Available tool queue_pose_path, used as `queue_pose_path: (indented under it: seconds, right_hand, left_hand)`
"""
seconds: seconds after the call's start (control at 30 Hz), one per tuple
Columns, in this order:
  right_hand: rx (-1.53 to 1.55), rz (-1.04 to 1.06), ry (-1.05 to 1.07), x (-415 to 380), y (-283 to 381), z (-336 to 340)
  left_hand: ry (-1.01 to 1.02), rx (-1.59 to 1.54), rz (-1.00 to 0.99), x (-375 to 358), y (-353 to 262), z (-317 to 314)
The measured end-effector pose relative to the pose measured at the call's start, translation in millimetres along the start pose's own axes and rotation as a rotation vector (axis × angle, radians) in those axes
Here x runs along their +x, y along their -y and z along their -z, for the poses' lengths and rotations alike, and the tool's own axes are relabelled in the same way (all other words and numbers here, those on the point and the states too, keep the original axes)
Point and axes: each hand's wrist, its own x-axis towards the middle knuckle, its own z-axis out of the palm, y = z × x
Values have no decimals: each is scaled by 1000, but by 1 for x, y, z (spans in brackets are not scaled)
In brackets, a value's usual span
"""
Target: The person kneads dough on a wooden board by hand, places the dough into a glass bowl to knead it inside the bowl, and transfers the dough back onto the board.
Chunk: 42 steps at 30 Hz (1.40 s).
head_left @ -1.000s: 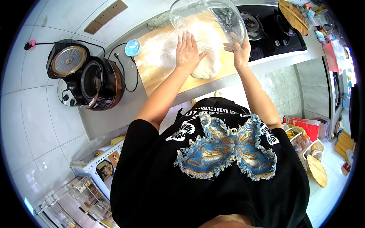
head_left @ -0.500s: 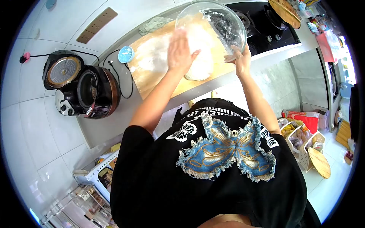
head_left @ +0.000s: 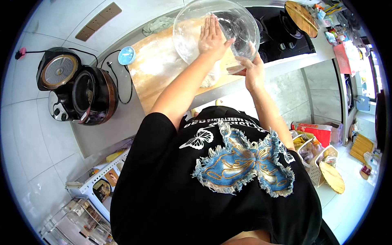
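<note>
A clear glass bowl (head_left: 185, 43) is tilted over the floury wooden board (head_left: 149, 87), its open side facing me. My right hand (head_left: 254, 73) grips the bowl's near right rim, thumb and fingers on either side of the wall. Inside the bowl, my left hand (head_left: 213, 40) lies with its fingers stretched out and the thumb apart, against or close to the glass. Whitish residue clings to the bowl's inner wall. Below it, a pale lump of dough (head_left: 211, 78) rests on the board, partly hidden by my left forearm and the bowl.
Left of the board sit a small blue dish (head_left: 127, 55) and an open black cooker (head_left: 94, 96) with its cord. A grey cloth (head_left: 158, 25) lies behind the board. The black stove (head_left: 281, 34) is at the right, holding a wooden lid (head_left: 301, 18). Baskets (head_left: 314, 155) stand on the floor.
My left hand has gone from above the floured board into the bowl. The bowl has shifted left and tilted toward me, my right hand still on its rim. The view has shifted slightly.
</note>
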Motion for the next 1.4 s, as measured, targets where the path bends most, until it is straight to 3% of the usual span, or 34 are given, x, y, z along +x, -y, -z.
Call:
queue_pose_path:
  seconds: [0.17, 0.3, 0.37, 0.43, 0.5, 0.57, 0.63, 0.77, 0.83, 0.9, 0.97, 1.03, 1.1, 1.2, 1.33, 1.4]
  right_hand:
    - [93, 14, -22, 1, -6, 4]
    - [21, 99, -68, 5, -7, 8]
    - [80, 81, -6, -1, 9, 0]
    - [62, 62, -12, -2, 6, 0]
    - [46, 48, -12, 3, -2, 2]
    - [10, 134, 32, 3, -4, 3]
    - [32, 76, 25, -2, 0, 2]
    - [3, 87, 40, -4, -10, 0]
    - [63, 151, 3, 0, -22, 5]
    - [81, 122, -23, -5, -11, 0]
    - [1, 87, 12, -7, -3, 0]
    - [5, 58, 21, -9, 7, -2]
    - [30, 49, 35, -12, 15, -5]
    - [14, 59, 23, -13, 15, -3]
    - [-27, 54, 60, -18, 23, -8]
    - [-14, 48, 64, -17, 18, -6]
  left_hand:
    - [-50, -286, 2, -6, -41, -4]
    - [62, -124, -53, -7, -48, 5]
    - [-77, 81, 61, 2, -46, 7]
    - [-89, 70, 103, 2, -54, 3]
    - [-55, -249, 79, 0, -55, -4]
    - [40, -233, 23, -3, -48, 6]
    - [136, -48, 149, -2, -38, 15]
    - [82, 30, 345, -10, -48, 20]
    - [54, -77, 283, -16, -42, 10]
    - [271, -240, 272, -27, -39, 27]
    - [239, -171, 262, -29, -28, 29]
    - [49, -77, 98, -28, -14, 25]
    - [41, -124, 96, -30, -14, 27]
    - [327, -194, 172, -39, -26, 41]
    - [161, 6, 196, -19, -7, 27]
    - [66, -39, 244, -11, -20, 21]
